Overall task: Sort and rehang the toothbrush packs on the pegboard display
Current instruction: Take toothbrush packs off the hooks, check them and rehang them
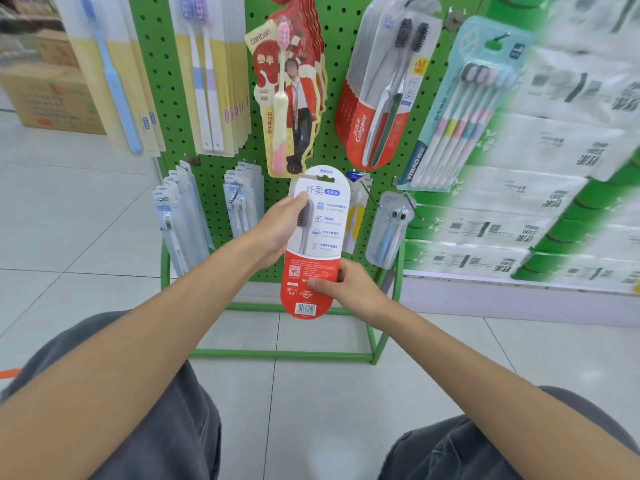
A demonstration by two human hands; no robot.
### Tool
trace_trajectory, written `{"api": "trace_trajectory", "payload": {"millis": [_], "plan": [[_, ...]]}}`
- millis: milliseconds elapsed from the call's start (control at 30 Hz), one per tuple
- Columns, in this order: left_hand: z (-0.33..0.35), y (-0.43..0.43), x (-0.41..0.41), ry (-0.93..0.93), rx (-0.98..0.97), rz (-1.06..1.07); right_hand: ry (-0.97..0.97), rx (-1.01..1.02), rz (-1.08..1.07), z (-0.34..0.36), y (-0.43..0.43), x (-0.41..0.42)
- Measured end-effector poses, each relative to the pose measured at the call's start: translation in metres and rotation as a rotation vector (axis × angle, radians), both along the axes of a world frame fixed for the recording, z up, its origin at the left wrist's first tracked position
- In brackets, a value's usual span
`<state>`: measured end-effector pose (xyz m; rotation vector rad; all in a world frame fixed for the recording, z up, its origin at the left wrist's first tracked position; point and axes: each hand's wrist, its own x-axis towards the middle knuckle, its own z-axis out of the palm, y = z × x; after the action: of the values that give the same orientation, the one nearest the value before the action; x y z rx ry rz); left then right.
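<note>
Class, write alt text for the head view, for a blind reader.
The left hand and right hand hold a red-and-white toothbrush pack, its back facing the camera, before a green pegboard hung with other packs.

Pale tiled floor (69,220), cardboard boxes (52,95) left, stacked tissue packs (554,168) right.

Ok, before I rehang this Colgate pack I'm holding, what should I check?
1. Colgate pack held securely: ok. The left hand grips its side and the right hand pinches the red lower part.
2. Top end free of the hands: ok.
3. Front facing you, like the hung ones: not ok. The barcode side faces you.
4. Matching hung Colgate stack found: ok, upper right on the pegboard.
5. Room left on its peg: cannot tell, the peg is hidden at the top.
</note>
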<state>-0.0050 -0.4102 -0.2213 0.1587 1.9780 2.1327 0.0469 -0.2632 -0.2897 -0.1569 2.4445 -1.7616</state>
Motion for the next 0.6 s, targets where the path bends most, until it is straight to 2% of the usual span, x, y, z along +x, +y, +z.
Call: {"api": "trace_trajectory", "payload": {"millis": [200, 300, 600], "plan": [[-0.004, 0.007, 0.003, -0.019, -0.009, -0.073, 0.017, -0.069, -0.053, 0.021, 0.016, -0.01], [-0.005, 0.009, 0.005, -0.03, -0.04, -0.115, 0.053, -0.161, -0.17, 0.037, 0.025, -0.014], [-0.012, 0.015, 0.011, -0.005, -0.196, -0.206, 0.17, -0.151, -0.29, 0.065, 0.049, -0.021]]}}
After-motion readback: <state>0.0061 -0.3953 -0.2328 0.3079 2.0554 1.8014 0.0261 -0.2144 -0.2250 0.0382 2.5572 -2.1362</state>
